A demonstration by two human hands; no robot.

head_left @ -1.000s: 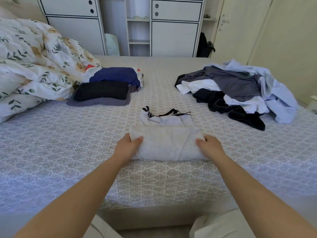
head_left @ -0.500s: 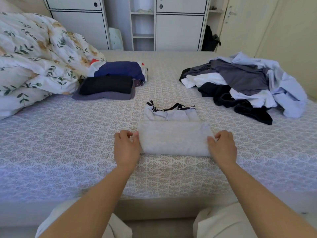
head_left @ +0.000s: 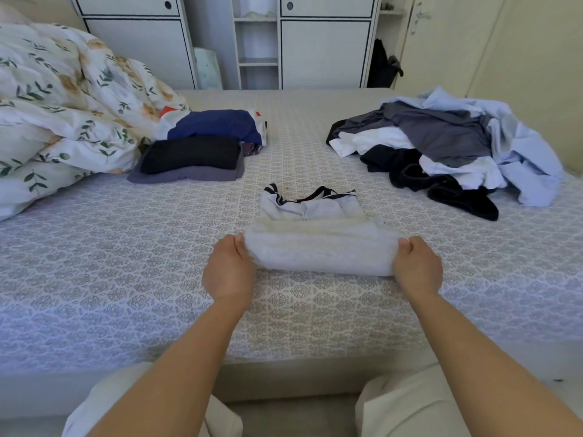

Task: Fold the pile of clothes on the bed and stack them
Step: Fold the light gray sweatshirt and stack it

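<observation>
A light grey top with a black-and-white striped collar (head_left: 315, 241) lies partly folded on the bed (head_left: 126, 279), straight in front of me. My left hand (head_left: 228, 272) grips its left folded edge and my right hand (head_left: 416, 269) grips its right edge; the near fold is lifted slightly off the sheet. An unfolded pile of clothes (head_left: 448, 146) in grey, white, black and pale blue lies at the right. A stack of folded clothes (head_left: 195, 156), black on grey with a navy one behind, sits at the left.
A rumpled floral duvet (head_left: 63, 105) fills the far left of the bed. White cabinets and shelves (head_left: 258, 42) stand behind the bed. A dark bag (head_left: 383, 66) hangs near a cream door at the back right. My knees are against the bed's front edge.
Both hands have closed on the ends of the folded top and raised its near fold. Half a second ago they rested beside it.
</observation>
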